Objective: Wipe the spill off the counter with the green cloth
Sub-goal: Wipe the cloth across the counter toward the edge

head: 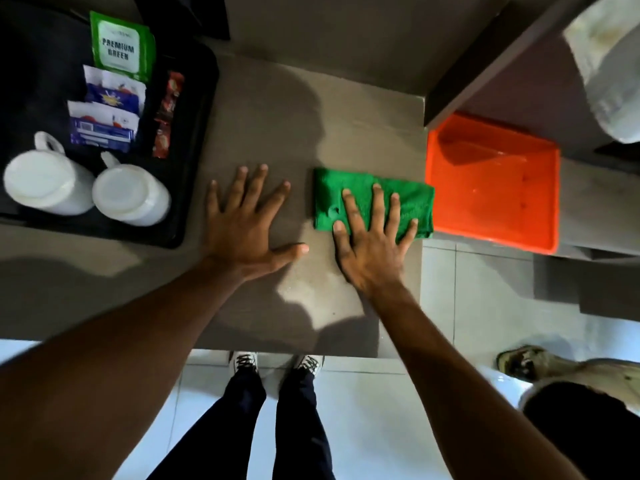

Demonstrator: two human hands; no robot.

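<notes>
I see both hands flat on the grey counter (311, 133), palms down. My left hand (247, 223) is spread wide, fingers fanned, thumb out to the side, pressing bare counter and holding nothing. The right hand (372, 244) is also spread, fingers splayed, lying on the green cloth (363, 181); palm heel sits on the counter just off the cloth's near edge, fingers cover its middle and right part. No pinch, just a flat press.

The cloth is folded into a rough rectangle, lying flat near the counter's right edge, its right end touching or just overlapping the orange tray (491, 216) (can't tell which). That orange tray sits beyond the counter's right edge, lower shelf level.

A paler, shiny patch (304, 296) shows on the counter between the two wrists, near the front edge; could be the wet spill or just light, I can't tell.

Left side: a black tray (194, 168) holding two white mugs (45, 181) upside down, side by side and near touching. Behind them, a green sachet (121, 46) marked "PREMIUM GREEN", blue-and-white sachets (110, 109) and red stick packets (166, 116).
</notes>
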